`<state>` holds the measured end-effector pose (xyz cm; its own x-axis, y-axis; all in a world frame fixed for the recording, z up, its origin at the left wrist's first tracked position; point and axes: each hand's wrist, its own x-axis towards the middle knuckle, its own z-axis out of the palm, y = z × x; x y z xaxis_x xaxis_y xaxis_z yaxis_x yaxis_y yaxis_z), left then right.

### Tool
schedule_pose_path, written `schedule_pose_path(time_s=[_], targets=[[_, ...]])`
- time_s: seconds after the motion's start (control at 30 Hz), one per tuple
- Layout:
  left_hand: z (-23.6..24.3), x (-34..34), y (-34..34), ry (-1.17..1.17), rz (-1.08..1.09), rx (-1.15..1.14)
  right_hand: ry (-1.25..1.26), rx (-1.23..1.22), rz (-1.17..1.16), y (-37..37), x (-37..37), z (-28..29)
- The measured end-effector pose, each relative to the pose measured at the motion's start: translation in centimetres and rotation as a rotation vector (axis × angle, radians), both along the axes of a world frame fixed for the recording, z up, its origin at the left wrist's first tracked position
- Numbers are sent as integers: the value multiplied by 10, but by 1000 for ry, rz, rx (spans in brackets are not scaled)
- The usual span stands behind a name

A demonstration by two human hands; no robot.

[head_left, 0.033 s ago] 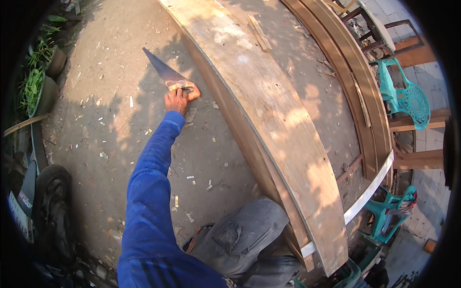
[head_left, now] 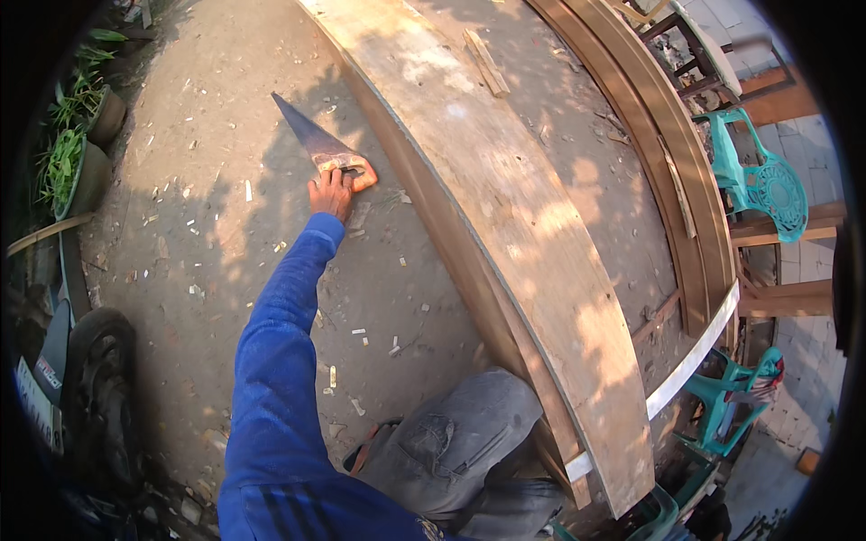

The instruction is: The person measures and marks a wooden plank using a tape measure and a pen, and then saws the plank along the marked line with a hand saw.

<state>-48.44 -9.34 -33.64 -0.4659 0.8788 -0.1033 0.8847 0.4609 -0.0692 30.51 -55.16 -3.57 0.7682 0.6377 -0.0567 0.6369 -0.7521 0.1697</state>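
Well, the saw (head_left: pixel 314 138) juts from the grip (head_left: pixel 332 193), perhaps touching ground (head_left: pixel 198 334).

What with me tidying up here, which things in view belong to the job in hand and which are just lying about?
Likely part of the job:
handsaw, left grip on its handle
long wooden board, beside the knee

Just about the place, it seems:
scattered pale wood chips
green plastic chairs
potted plants
motorbike wheel
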Motion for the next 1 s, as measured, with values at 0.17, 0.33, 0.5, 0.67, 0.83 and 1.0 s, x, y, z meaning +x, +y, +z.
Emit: schedule_pose_path(time_s=[0.17,0.33,0.5,0.67,0.83,1.0], targets=[[87,18,-56,-221,-266,582,23,25,-33,-17,-14,-11],[198,-34,-75,-628,69,982,98,59,-27,-45,-14,-19],[355,-14,-129,-1076,218,1485,174,198,86,-108,-2,-1],[434,170,-171,-1245,-168,1698,689,742,212,70,-148,75],[419,350,-228,-1366,-641,1367,1544,673,487,152,-225,116],[390,477,-316,-1717,-805,786,2012,1005,42,122,-185,105]])
